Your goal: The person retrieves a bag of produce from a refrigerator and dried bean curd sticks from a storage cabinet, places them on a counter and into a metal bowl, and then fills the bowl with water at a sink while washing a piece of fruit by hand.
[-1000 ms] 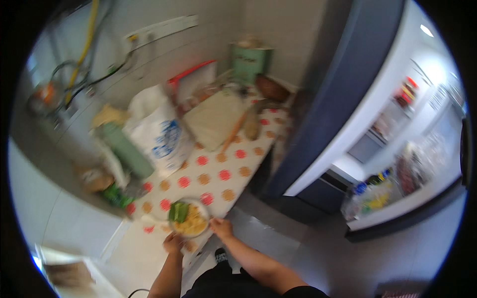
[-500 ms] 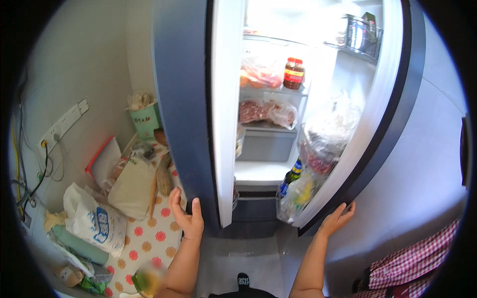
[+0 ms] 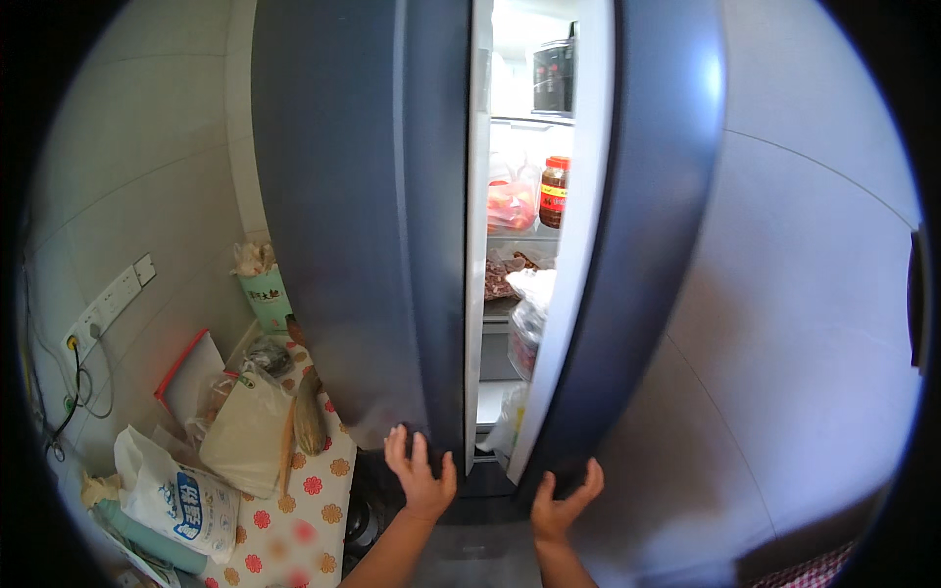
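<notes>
1. Both doors of the fridge (image 3: 496, 353) have swung much closer together since half a second ago: the left door (image 3: 363, 245) and the right door (image 3: 652, 196) now show mostly their dark outer faces, with a narrow gap between.
2. Left hand (image 3: 421, 480): empty, fingers spread and slightly curled, fingertips over the lower face of the left door near its inner edge. They look to be touching it.
3. Right hand (image 3: 566, 505): also empty, thumb and fingers apart, at the bottom of the right door. Whether it presses there, I cannot tell.
4. Through the gap show a dark container (image 3: 555, 78) up high, a red-lidded jar (image 3: 554, 191) beside a bag of red food (image 3: 512, 204), and bagged meat (image 3: 502, 276) below. A clear bag (image 3: 527, 328) sits against the right door's inner side.
5. Left of the fridge, the table (image 3: 270, 539) bears a white sack (image 3: 176, 490), a board (image 3: 250, 431) and a gourd (image 3: 311, 416).
6. Step in hand, as I judge it: guiding both doors at once. The next move calls for even pressure on the two faces, fingers clear of the gap and the clear bag kept from snagging.
</notes>
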`<state>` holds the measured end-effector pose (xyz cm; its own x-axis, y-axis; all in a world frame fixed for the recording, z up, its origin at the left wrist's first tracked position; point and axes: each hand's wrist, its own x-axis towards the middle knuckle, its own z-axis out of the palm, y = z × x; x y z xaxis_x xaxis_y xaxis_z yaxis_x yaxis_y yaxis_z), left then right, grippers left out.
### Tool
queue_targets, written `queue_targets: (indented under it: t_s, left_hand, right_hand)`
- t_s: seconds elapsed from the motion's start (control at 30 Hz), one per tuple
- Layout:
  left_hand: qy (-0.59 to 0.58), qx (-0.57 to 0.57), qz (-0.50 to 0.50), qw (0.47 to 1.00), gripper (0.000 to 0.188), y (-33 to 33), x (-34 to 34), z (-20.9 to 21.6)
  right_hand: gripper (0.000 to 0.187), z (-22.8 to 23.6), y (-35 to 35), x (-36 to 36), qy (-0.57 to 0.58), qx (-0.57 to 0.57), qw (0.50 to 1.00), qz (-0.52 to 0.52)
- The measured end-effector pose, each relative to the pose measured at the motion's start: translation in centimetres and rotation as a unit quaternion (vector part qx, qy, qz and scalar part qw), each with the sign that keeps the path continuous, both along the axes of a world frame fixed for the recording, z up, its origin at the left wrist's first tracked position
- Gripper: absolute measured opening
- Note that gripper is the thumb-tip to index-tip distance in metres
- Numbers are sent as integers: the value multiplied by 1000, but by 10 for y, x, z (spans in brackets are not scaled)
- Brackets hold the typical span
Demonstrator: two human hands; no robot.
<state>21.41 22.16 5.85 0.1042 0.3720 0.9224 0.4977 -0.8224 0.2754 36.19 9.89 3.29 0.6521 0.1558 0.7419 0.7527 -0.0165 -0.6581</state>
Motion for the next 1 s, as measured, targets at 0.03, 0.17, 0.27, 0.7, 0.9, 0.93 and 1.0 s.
queue_targets:
  t_s: [0.03, 0.17, 0.27, 0.7, 0.9, 0.93, 1.0]
  left_hand:
    - [25, 1, 8, 1000, 62, 6, 7, -4]
    - [45, -5, 12, 999, 58, 35, 41, -2]
    - [83, -41, 33, 995, 53, 47, 58, 3]
    - [198, -130, 48, 970, 52, 76, 73, 16]
    - [236, -175, 54, 954, 49, 69, 67, 26]
    - [257, -190, 61, 946, 50, 65, 58, 33]
    - [263, -175, 53, 947, 48, 59, 40, 39]
  right_hand:
    - [61, 3, 16, -5, -2, -7, 1000, 4]
    - [58, 13, 77, -15, -29, -2, 999, 18]
    - [54, 11, 113, -16, -32, -35, 999, 5]
    - [61, 0, 167, -11, -53, -148, 987, 24]
    - [66, -30, 178, 5, -109, -172, 979, 16]
    - [64, -28, 177, -7, -77, -127, 986, 72]
    - [52, -44, 187, -18, -144, -208, 964, 77]
